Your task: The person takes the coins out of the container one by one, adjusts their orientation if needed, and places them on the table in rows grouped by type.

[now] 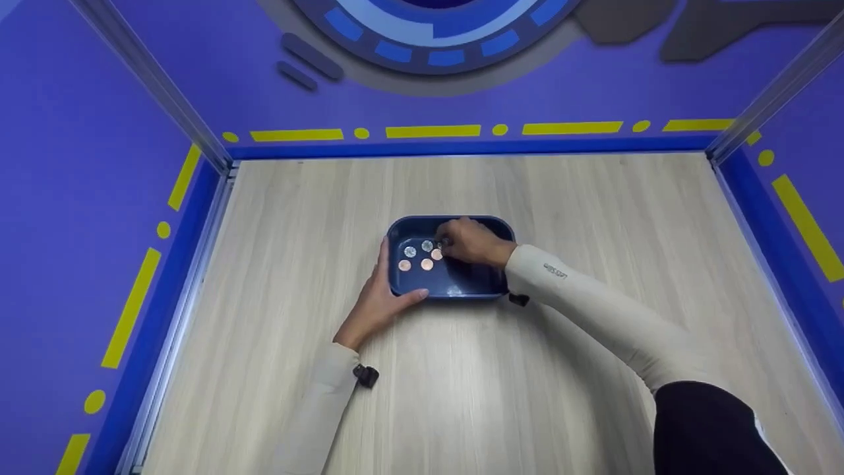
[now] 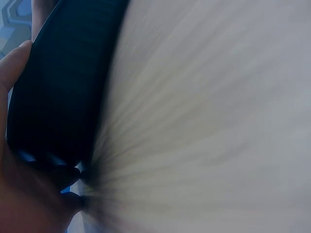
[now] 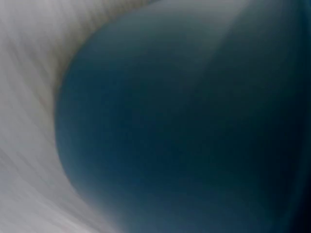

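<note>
A dark blue rectangular tray (image 1: 475,280) with rounded corners sits on the table, and several coins lie on its left part. Some are silvery, such as one coin (image 1: 409,252); others are copper-coloured, like the coin (image 1: 427,264). My left hand (image 1: 382,293) grips the tray's left end, fingers along the outer side and thumb on the front rim. Inside the tray, my right hand (image 1: 471,241) has its fingers curled and seems to pinch a small coin, mostly hidden by the fingers. The right wrist view is blurred and shows mainly the tray's wall (image 3: 146,121).
The pale wood-grain table (image 1: 297,231) extends around the tray. Blue panels with yellow marks, such as the back wall (image 1: 461,105), enclose it at the back and both sides. Metal rails (image 1: 178,316) run along the side edges.
</note>
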Tool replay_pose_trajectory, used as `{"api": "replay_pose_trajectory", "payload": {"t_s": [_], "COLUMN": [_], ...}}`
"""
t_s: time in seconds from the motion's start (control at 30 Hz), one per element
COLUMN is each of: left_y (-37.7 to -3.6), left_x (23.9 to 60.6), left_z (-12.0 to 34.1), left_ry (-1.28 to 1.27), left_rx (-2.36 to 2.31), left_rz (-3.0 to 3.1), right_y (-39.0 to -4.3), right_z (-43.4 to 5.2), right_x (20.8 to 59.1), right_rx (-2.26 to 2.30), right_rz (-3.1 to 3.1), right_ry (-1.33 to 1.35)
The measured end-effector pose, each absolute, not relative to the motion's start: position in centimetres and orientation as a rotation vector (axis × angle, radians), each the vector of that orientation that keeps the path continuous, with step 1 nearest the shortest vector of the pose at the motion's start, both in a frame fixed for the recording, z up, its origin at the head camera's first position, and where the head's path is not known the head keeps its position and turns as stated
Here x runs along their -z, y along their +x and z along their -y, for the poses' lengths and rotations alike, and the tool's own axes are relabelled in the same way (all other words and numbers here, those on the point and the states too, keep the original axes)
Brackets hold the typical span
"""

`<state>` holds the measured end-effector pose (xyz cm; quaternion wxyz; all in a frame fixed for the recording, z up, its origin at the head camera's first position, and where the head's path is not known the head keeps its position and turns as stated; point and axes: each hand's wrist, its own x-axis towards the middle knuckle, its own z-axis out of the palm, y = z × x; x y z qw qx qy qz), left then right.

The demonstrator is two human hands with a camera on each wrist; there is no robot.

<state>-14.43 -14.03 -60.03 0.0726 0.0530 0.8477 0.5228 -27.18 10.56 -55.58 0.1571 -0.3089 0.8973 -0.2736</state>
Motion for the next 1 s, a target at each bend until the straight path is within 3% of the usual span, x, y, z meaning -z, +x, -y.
{"api": "replay_pose_trajectory", "payload": {"t_s": [0.57, 1.0], "left_y": [-14.4, -14.4], "left_x": [60.1, 60.0], "left_z": [14.0, 13.8], "left_ry": [0.14, 0.127], "left_rx": [-1.607, -1.595], "left_rz": [-2.533, -2.536], "right_y": [-26.8, -24.7], "right_z": [-11.2, -12.9], "right_x": [55.3, 57.2], "right_rx": [0.497, 0.787], "right_rz": [-2.613, -2.647], "right_ry": [-0.826, -0.963]}}
